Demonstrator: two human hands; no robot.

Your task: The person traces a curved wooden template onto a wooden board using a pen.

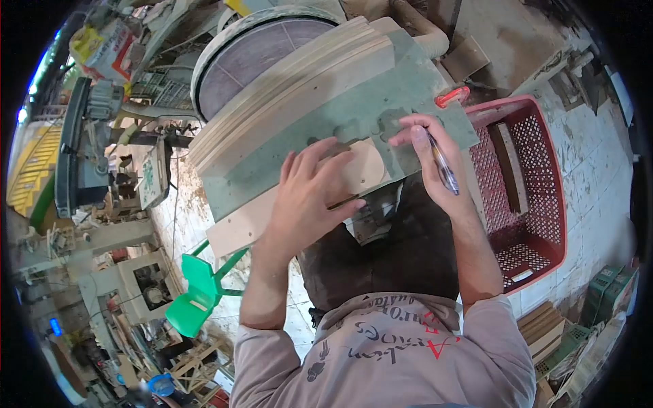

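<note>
A long, pale wooden strip [367, 164] with a rounded end and small holes lies along the near edge of the green work surface [299, 139]. Over the strip is my left hand [309, 190], its fingers spread and its thumb out past the near edge; whether the fingertips press on the wood is hard to tell. My right hand [435, 160] is just right of the strip's rounded end, holding a pen [443, 162] that slants back across the palm. Behind both hands, several curved wooden strips [292, 85] stand side by side on the surface.
A round sanding disc [252, 58] rises behind the strips. A red handle [452, 96] sits at the surface's right corner. Red plastic crate [559, 183] stands on the floor to the right, with wood inside. A green chair [197, 292] is at lower left.
</note>
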